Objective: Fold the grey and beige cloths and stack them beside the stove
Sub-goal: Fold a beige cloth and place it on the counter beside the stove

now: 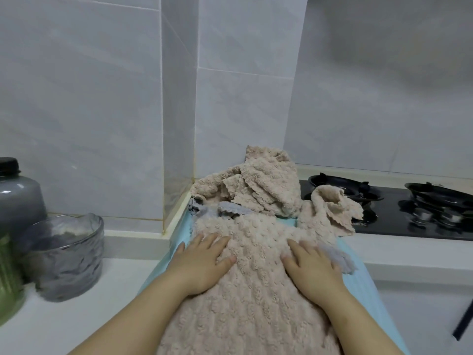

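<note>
The beige cloth [256, 290] was spread on the light blue mat [366, 290] just left of the stove [409, 211]. Both hands lay flat on it — left hand [204, 262] and right hand [311, 267], fingers straight, pressing, gripping nothing. Looked like the smoothing step to me. I'd push outward from the middle so the bumps flatten, then square the edges before folding. A grey cloth [340, 260] poked out beside the right hand — worth pulling clear first. More crumpled beige cloths [263, 185] sat behind, one draped onto the stove's edge. A glass bowl [69, 254] stood off left.
</note>
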{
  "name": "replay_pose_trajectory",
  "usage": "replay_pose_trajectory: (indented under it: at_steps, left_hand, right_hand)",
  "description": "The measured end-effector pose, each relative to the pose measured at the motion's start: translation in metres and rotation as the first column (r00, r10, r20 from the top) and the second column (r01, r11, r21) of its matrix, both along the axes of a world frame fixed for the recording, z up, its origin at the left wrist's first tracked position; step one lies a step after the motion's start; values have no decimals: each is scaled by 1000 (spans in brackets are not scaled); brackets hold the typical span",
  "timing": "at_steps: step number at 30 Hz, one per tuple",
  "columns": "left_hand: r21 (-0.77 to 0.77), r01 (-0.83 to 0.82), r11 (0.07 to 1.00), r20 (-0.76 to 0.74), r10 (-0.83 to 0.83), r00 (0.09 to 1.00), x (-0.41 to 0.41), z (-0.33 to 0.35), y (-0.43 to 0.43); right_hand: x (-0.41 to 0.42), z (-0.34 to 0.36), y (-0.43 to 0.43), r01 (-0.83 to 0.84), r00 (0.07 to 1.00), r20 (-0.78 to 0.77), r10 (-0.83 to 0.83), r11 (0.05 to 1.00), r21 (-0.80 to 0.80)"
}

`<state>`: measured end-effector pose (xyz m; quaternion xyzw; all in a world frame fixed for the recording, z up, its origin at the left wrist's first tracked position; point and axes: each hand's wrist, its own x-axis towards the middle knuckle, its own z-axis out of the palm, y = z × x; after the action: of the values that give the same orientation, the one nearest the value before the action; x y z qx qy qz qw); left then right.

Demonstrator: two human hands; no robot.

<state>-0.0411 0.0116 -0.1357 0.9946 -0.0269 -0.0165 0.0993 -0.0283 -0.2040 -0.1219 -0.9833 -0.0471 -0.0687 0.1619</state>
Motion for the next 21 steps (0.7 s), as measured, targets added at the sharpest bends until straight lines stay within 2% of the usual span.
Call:
replay_pose_trajectory:
  at_steps: [2,5,8,10,12,14,15,17,18,20,21]
  left_hand:
    - [5,1,1000,0,-1,1000,0,-2,-1]
    - [-10,-9,1000,48,9,999,-4,1,-1]
    - [-15,4,1000,246,0,969,-17,10,-2]
    - [-180,64,982,408,15,913,-31,20,-1]
    - [-342,159,926,462,18,887,-51,25,3]
    - [-444,215,870,405,-19,914,-69,18,14]
    - [-533,245,810,345,-57,937,-78,12,22]
    - [-718,280,637,230,-163,960,-92,8,37]
    - [-766,272,582,196,-190,962,-95,6,44]
    - [-778,272,566,161,-240,957,-96,3,51]
    - [-736,303,606,155,-285,946,-96,3,51]
  right_hand:
    - [-2,-4,-1,-2,1000,-11,2,1000,5]
    - [-8,-2,-2,13,993,118,-22,997,73]
    - [-23,6,0,27,965,257,-58,992,124]
    - [-39,12,-4,-52,952,305,2,987,155]
    - [-59,10,-12,-188,942,308,136,971,145]
    - [-78,0,-23,-285,926,290,242,951,118]
    - [-86,-4,-28,-305,925,280,255,941,149]
    - [-97,-8,-33,-278,949,245,200,895,348]
    - [-99,-8,-34,-256,960,225,167,850,461]
    - [-103,-7,-32,-263,965,173,199,784,562]
    - [-105,-6,-30,-296,955,141,262,784,546]
